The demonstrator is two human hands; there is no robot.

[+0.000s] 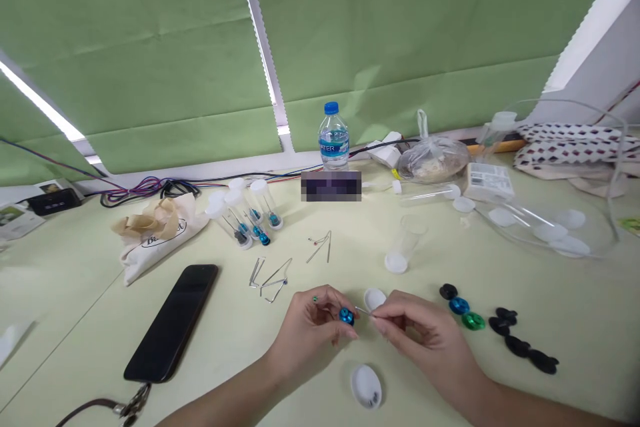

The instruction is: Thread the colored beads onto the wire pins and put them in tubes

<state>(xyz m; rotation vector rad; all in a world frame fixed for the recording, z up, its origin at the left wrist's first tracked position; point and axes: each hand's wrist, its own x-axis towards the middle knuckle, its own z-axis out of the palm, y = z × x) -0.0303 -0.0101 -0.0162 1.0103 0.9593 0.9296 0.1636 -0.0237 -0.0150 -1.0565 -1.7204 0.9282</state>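
Note:
My left hand (315, 328) pinches a small shiny blue metal knob-like part (346, 315) between thumb and fingers. From the right, my right hand (425, 327) grips a thin metal hex key (363, 311), its tip close to the blue part; whether they touch, I cannot tell. Behind the fingers lies a white cap (375, 298), partly covered. Nearer to me, another white cap (367, 387) holds a few tiny dark pieces. Beyond my left hand lie L-shaped hex keys (273, 281), with further bent keys (320, 247) and tiny bits behind them.
Right of my right hand are a blue disc (459, 305), a green disc (473, 321) and several black pieces (517, 345). A clear tube (407, 243) stands ahead. Left are a phone (173, 323), a cloth pouch (157, 240) and capped tubes (265, 203). A water bottle (333, 137) stands behind.

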